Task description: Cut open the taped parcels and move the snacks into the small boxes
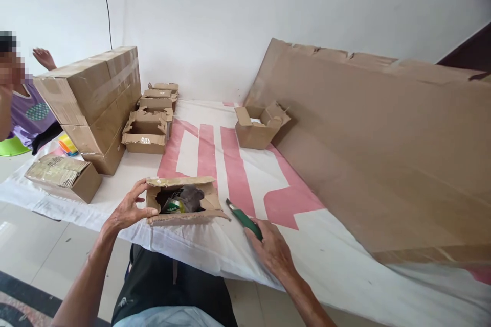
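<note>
Small open box [184,200]: cardboard, flaps torn, lying near the front edge of the white-and-red sheet [238,163], directly ahead of the person; its long axis runs left to right, the opening facing up and toward the camera, with dark wrapping and something green and yellow inside. Left hand [128,210]: clasped on the box's left end, thumb over the top flap, fingers along the side. Right hand [270,245]: closed around a green-handled knife [242,218], resting on the sheet just right of the box; the blade end points up and left toward the box's right corner, near it but whether touching cannot be told. The left hand is the nearer, already in contact. Farther back: a stack of large taped boxes [92,97] at left, several opened small boxes [148,130] beside it, one open box [259,126] at centre, a big cardboard sheet [383,148] leaning against the wall. Another person's raised hand [44,57] shows far left.
</note>
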The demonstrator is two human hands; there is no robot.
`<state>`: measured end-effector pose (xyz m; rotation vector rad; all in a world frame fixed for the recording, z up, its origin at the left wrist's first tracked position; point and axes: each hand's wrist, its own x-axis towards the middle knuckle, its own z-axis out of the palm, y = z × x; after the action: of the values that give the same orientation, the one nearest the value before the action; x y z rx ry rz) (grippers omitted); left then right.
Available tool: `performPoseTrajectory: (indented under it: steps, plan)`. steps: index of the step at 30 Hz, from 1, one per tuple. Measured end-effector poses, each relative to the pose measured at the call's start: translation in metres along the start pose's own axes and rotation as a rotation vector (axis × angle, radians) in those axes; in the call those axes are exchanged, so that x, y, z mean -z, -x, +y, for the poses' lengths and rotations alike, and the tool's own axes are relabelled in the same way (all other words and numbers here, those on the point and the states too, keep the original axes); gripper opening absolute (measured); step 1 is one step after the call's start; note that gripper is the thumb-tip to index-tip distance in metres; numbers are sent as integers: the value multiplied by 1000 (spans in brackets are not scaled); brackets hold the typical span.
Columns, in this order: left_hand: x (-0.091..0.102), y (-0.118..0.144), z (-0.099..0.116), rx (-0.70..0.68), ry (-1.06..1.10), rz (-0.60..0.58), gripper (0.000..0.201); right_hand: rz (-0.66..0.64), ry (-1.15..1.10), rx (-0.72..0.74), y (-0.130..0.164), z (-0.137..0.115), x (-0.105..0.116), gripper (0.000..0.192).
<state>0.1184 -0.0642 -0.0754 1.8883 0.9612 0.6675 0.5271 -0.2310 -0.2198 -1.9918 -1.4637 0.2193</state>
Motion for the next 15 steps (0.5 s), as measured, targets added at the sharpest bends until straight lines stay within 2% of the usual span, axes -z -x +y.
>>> performPoseTrajectory:
  steps: [4,8,11,13,15]
  plan:
    - [5,-2,-1,-35,-26,-84,110,-39,51,79,-10,-7,8,38]
    - [5,-9,-1,-71,-102,-137,133,47,-102,70,-24,-40,10,40]
    - [3,-16,-3,-69,-149,-134,138,-51,-393,-14,-29,-79,4,46]
    - [4,-18,-5,-65,-166,-119,135,-144,-548,-48,-30,-103,0,48]
    - [5,-16,-5,-63,-174,-100,130,-179,-628,-61,-29,-121,-2,47]
